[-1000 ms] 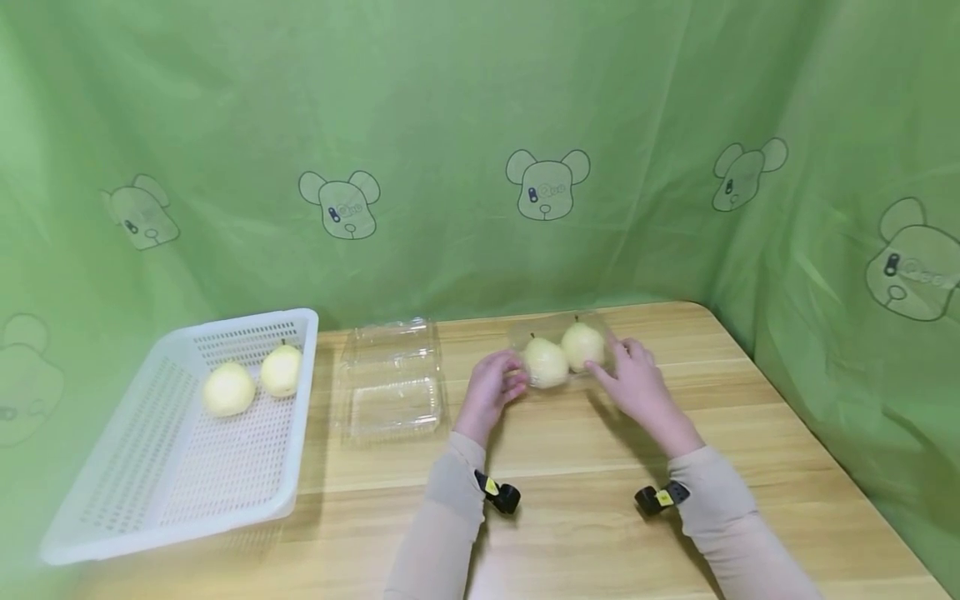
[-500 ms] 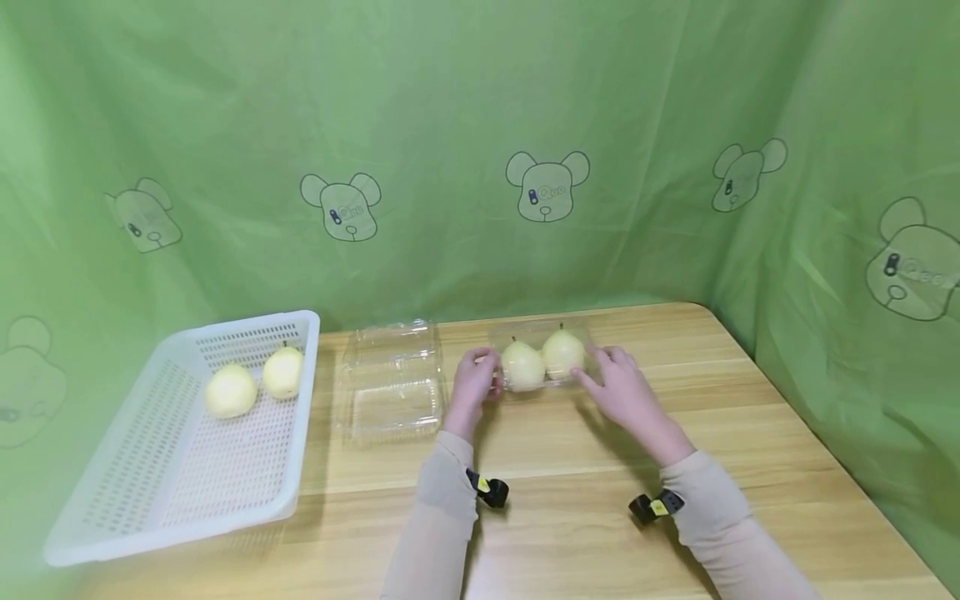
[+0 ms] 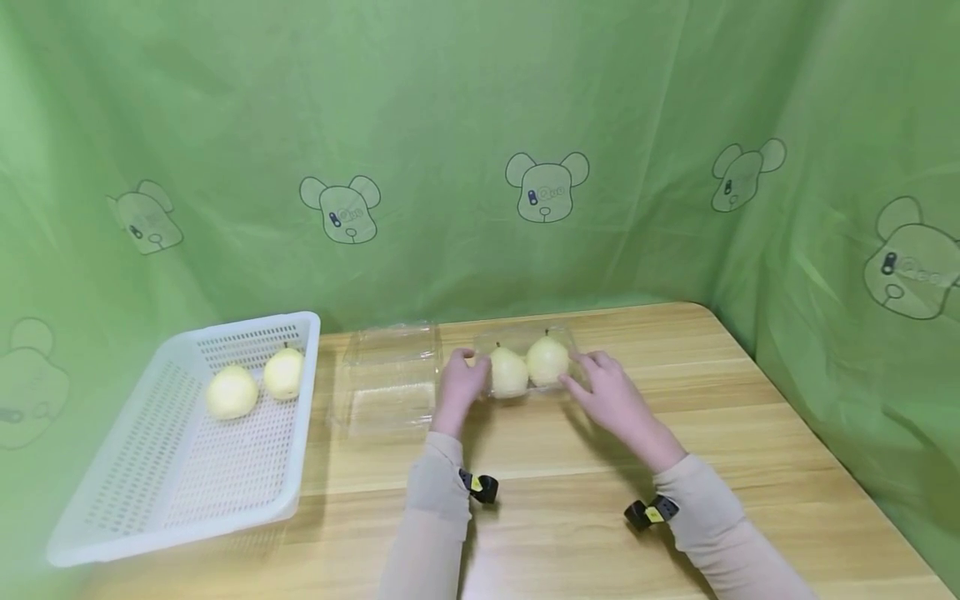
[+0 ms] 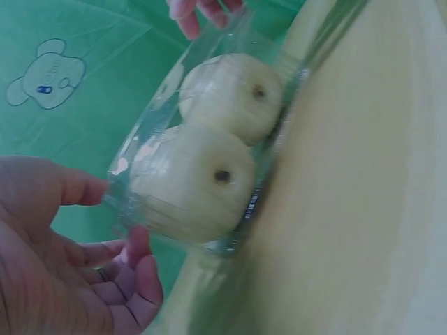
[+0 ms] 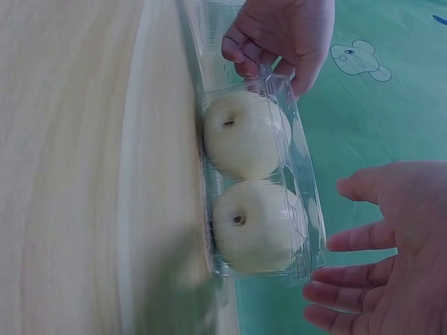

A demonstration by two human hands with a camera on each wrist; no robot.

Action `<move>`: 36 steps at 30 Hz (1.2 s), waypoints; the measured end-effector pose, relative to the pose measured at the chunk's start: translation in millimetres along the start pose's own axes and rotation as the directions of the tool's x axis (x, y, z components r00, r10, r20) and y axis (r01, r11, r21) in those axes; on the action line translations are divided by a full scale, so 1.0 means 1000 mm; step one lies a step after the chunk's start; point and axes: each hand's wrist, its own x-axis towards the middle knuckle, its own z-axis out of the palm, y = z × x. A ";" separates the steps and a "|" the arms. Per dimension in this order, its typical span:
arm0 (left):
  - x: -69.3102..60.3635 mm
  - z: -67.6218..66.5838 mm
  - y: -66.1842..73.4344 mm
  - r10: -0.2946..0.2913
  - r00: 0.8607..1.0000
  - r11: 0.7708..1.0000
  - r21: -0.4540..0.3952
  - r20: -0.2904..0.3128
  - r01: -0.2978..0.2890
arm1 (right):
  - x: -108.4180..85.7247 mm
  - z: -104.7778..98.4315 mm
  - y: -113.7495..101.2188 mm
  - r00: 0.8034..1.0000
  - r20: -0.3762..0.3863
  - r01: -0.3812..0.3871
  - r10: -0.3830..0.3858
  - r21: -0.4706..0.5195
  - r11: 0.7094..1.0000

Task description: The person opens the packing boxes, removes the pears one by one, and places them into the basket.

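A lidded clear plastic box (image 5: 305, 188) lies on the table with two pale yellow pears inside, the left pear (image 3: 508, 372) and the right pear (image 3: 548, 361). My left hand (image 3: 459, 385) pinches the box's left end between thumb and fingers. At the opposite end is my right hand (image 3: 606, 396), its fingers nearly straight and spread beside the box in the right wrist view. Its fingertips also appear against the far end in the left wrist view.
Left of the hands stands a second clear plastic box (image 3: 393, 375), lid raised. Farther left, a white perforated basket (image 3: 172, 536) holds two pears (image 3: 232, 392). The wooden table (image 3: 555, 533) ends at a green curtain (image 3: 450, 267) behind.
The box with its two pears has slid left and slightly nearer, and both hands moved left with it. My left fingers now pinch its end. The basket and second box stayed put.
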 end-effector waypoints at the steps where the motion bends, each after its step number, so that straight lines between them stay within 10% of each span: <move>1: -0.001 -0.002 0.001 0.005 1.000 1.000 0.021 0.004 -0.005 | 0.000 0.000 -0.001 1.000 -0.001 0.005 -0.005 -0.003 1.000; 12: -0.001 -0.012 0.001 0.011 0.999 0.998 0.060 0.032 -0.013 | 0.000 -0.002 -0.009 0.998 -0.060 0.030 -0.029 0.012 0.999; 20: 0.002 -0.013 -0.004 0.019 0.999 1.000 0.014 0.025 -0.020 | -0.006 0.004 -0.029 0.965 -0.254 0.141 -0.066 0.290 0.947; 24: 0.005 -0.013 -0.006 0.021 0.999 1.000 -0.017 0.029 -0.020 | -0.011 0.014 -0.039 0.978 -0.208 0.113 0.000 0.532 0.839; 29: 0.007 -0.014 -0.008 0.019 0.999 0.998 -0.054 0.032 -0.017 | -0.015 0.033 -0.049 0.998 -0.030 -0.005 0.046 0.782 0.624; 36: 0.010 -0.015 -0.009 -0.004 0.999 0.994 -0.112 0.032 0.008 | -0.018 0.058 -0.053 0.978 0.200 -0.207 0.059 0.894 0.397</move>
